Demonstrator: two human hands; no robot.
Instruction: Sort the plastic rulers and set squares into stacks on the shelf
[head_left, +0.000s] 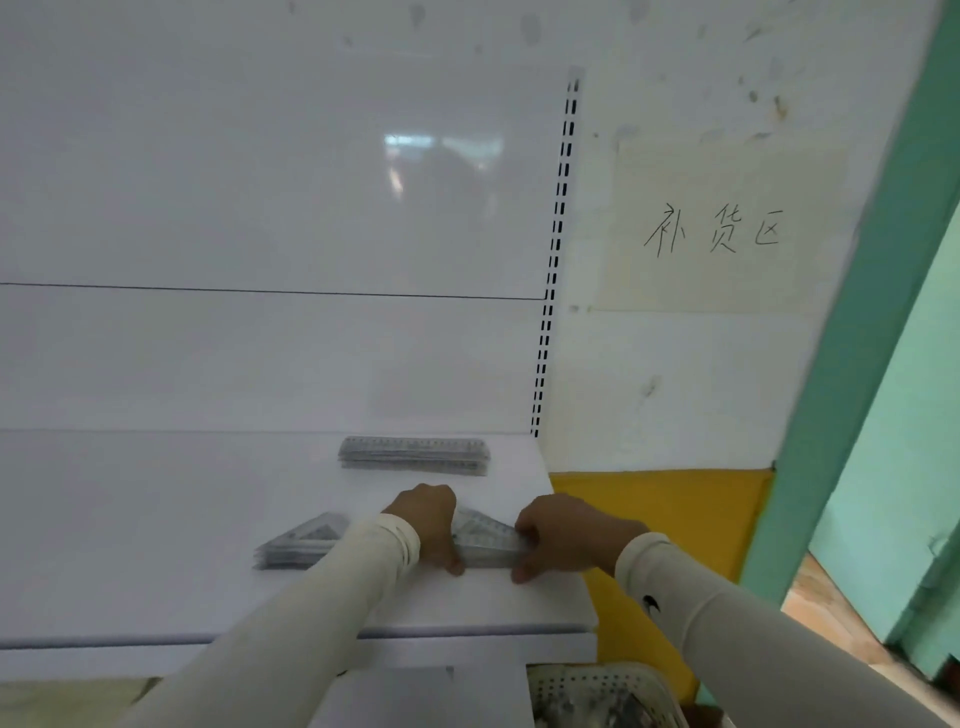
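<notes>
Squaring a set-square stack near the shelf front-right corner: left hand & right hand curl round its ends. Slick plastic could fan out, maybe slide off the edge.

Both forearms, in cream-white sleeves, reach forward and up from the lower edge of the view and converge toward each other. The left hand shows its back to the camera, fingers curled down and forward, thumb tip pointing toward the body. The right hand sits just beside it, knuckles raised, fingers bent inward toward the left hand, thumb stretched down and low. The two hands are close but apart. A small dark mark shows on the right sleeve near the wrist.
</notes>
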